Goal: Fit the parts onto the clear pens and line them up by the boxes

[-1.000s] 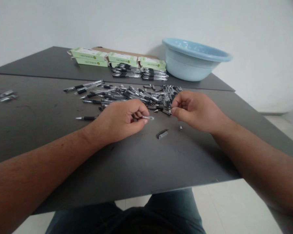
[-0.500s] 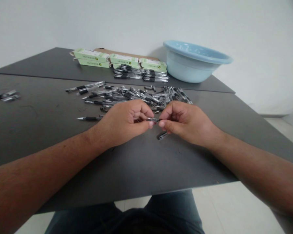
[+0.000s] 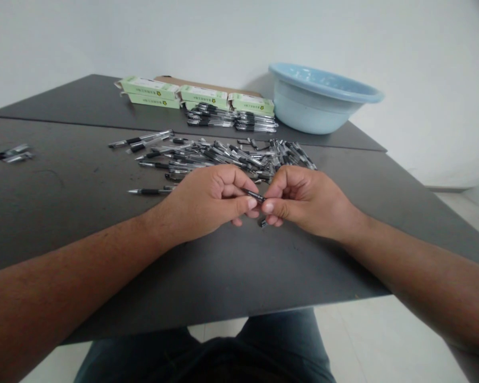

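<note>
Between my two hands is a small dark, shiny pen cap [image 3: 255, 196], tilted down to the right. My left hand [image 3: 217, 194] pinches it by its left end between thumb and index finger. At the other end the thumb and fingertips of my right hand [image 3: 303, 197] are closed on it; they hide that end. Another pen cap [image 3: 263, 223] lies on the table just under my right fingers, partly covered. Beyond my hands spreads a loose heap of clear pens with black grips [image 3: 211, 154]. One pen [image 3: 149, 191] lies left of it, its rear end behind my left hand.
Stacked pens [image 3: 211, 116] lie in front of green-and-white boxes [image 3: 151, 93] at the back. A light blue basin [image 3: 315, 106] stands at the back right. Several small pen parts [image 3: 14, 154] lie far left on the dark table [image 3: 223, 282].
My right hand has moved left from the heap's edge to meet my left hand. The clear piece in my left hand now looks dark, with both hands gripping it.
</note>
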Tool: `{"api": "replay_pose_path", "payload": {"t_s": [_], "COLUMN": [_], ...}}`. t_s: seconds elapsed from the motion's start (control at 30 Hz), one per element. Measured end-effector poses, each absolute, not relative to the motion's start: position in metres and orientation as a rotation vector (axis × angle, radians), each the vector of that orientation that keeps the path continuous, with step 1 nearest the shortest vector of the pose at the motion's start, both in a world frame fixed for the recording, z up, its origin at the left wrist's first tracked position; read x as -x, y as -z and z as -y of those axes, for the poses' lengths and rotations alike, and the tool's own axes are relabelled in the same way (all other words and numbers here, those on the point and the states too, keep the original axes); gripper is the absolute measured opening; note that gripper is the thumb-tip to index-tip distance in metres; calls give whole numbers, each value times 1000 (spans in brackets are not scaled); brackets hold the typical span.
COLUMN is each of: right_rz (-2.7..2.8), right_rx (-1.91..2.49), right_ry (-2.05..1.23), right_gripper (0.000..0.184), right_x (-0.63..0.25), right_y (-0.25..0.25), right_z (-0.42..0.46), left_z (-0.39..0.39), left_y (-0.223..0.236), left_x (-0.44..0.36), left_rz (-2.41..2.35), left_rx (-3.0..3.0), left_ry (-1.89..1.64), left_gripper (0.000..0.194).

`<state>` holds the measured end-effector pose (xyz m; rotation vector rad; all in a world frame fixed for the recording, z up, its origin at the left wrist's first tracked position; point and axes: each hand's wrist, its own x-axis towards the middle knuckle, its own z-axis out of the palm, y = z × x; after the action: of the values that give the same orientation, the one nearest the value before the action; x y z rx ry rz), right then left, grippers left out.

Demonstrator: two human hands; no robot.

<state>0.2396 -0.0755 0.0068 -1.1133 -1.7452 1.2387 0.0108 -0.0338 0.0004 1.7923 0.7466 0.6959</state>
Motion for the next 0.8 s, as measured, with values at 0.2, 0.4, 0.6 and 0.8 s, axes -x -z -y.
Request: {"api": "replay_pose_path", "payload": {"t_s": [0.2, 0.4, 0.6, 0.8], "right_rz": [1550, 1410, 1373, 1398], "right_rx": [976, 931, 913, 912], "right_ry": [-1462, -1638, -1631, -1565], "right_gripper": [29, 27, 25, 24], "right_x": [-238, -241, -236, -234], "right_y": [-9, -6, -4, -5], "right_z": [73, 71, 73, 72], "left_z": [34, 32, 33, 37], "left_y": [1, 6, 3, -1], "left_x": [-13, -12, -11, -12], "left_rz": [-718, -674, -691, -751], "left_rx": [-1757, -1722, -1768, -1839], "left_ry": [-783, -799, -805, -845], "left_gripper": [18, 16, 10, 11]}}
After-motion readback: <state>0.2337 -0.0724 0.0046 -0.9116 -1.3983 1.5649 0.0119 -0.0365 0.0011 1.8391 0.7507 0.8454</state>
